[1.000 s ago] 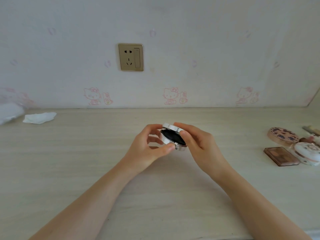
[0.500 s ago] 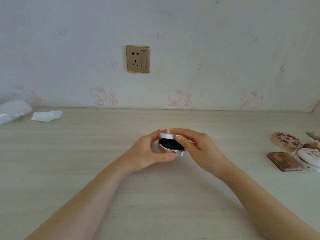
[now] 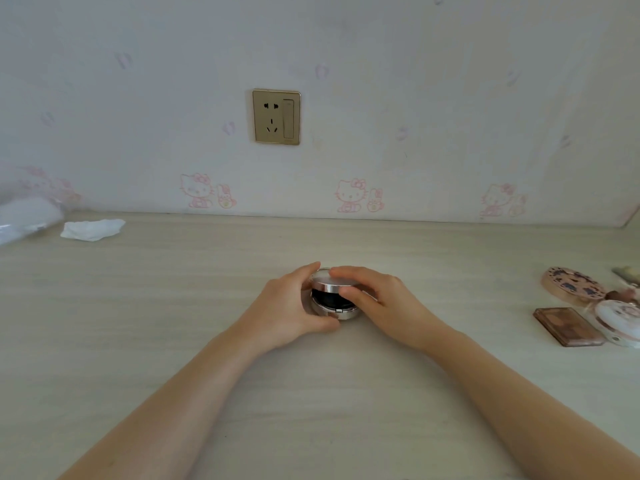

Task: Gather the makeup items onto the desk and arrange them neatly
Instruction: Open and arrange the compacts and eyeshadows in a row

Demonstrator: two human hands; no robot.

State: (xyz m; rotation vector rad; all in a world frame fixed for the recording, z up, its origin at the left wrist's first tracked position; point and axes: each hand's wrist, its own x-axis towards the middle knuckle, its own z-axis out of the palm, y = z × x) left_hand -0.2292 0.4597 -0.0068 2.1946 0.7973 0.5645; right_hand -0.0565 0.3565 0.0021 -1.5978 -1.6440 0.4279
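Observation:
A round silver compact (image 3: 333,299) with a black inside sits on the pale wooden desk (image 3: 173,306) at the centre, its lid partly raised. My left hand (image 3: 287,308) curls round its left side and base. My right hand (image 3: 377,301) holds the lid from the right, fingers over the top and thumb at the front. At the right edge lie a round patterned compact (image 3: 573,284), a brown rectangular palette (image 3: 568,326) and a white round compact (image 3: 620,320).
A crumpled white tissue (image 3: 92,229) and a blurred plastic-wrapped thing (image 3: 24,216) lie at the back left by the wall. A gold wall socket (image 3: 276,116) is above the desk. A small item (image 3: 627,273) shows at the far right edge.
Both hands have lowered the silver compact from above the desk down onto the desk surface. Its lid has tipped closer to the base.

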